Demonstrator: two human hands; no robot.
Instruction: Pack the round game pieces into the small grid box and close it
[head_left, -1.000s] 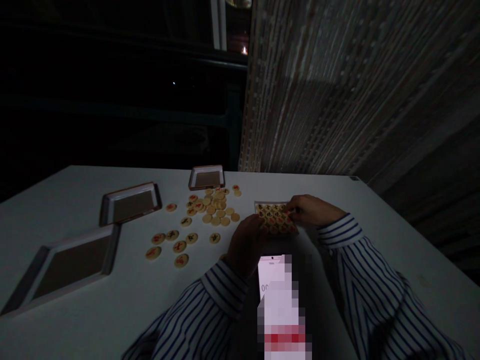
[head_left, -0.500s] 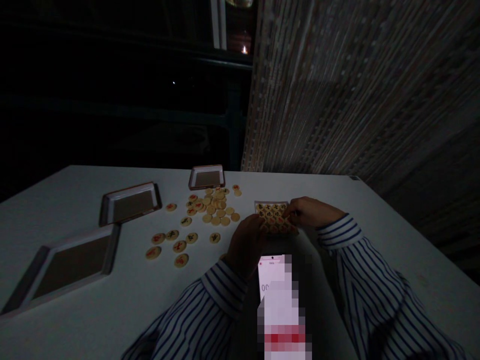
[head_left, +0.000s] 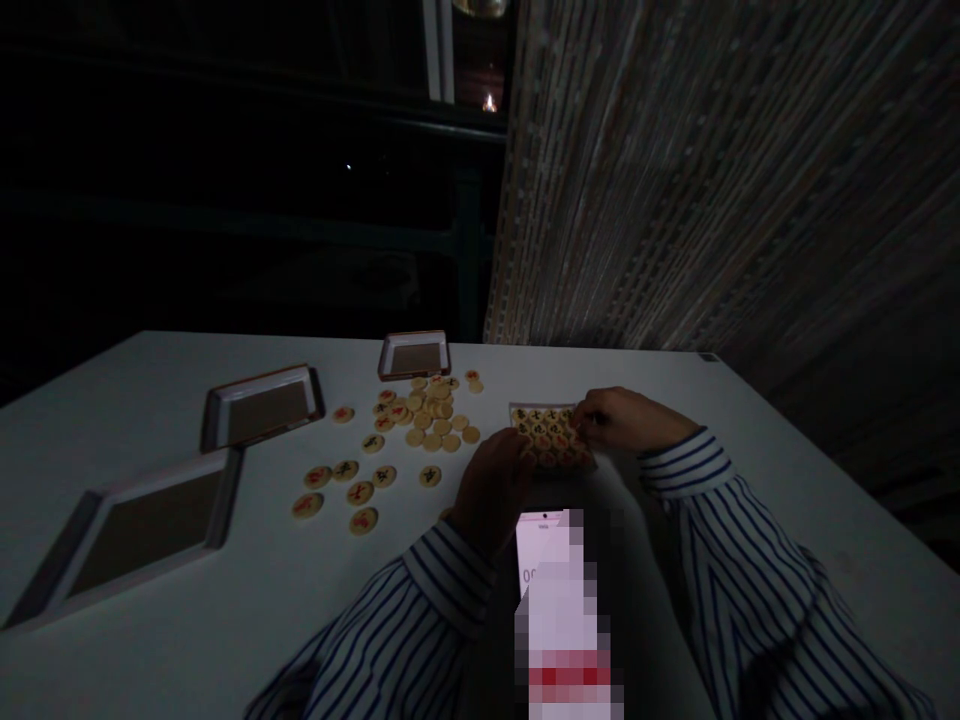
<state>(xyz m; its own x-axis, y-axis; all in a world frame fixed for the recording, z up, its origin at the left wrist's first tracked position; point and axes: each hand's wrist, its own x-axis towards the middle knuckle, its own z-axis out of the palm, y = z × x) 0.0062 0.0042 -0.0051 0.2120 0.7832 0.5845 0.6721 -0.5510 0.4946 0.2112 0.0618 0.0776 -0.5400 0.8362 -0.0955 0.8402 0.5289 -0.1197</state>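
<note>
A small tray (head_left: 514,410) filled with round wooden game pieces lies on the white table (head_left: 225,600) between my hands. My left hand (head_left: 491,490) rests curled at the tray's near left corner, fingers bent against its edge. My right hand (head_left: 622,418) is at the tray's right side, fingertips pinched on a piece in the tray. More loose round pieces (head_left: 424,415) with red or dark marks lie scattered to the left. The light is dim and fine finger detail is hard to see.
Three empty trays stand on the left: a large one (head_left: 135,530) nearest, a middle one (head_left: 262,405), a small one (head_left: 414,355) at the back. A lit phone (head_left: 551,570) lies just in front of me. A woven curtain (head_left: 712,180) hangs behind the table.
My right hand has shifted slightly up and back along the tray's right side. The left hand and the loose pieces have stayed put.
</note>
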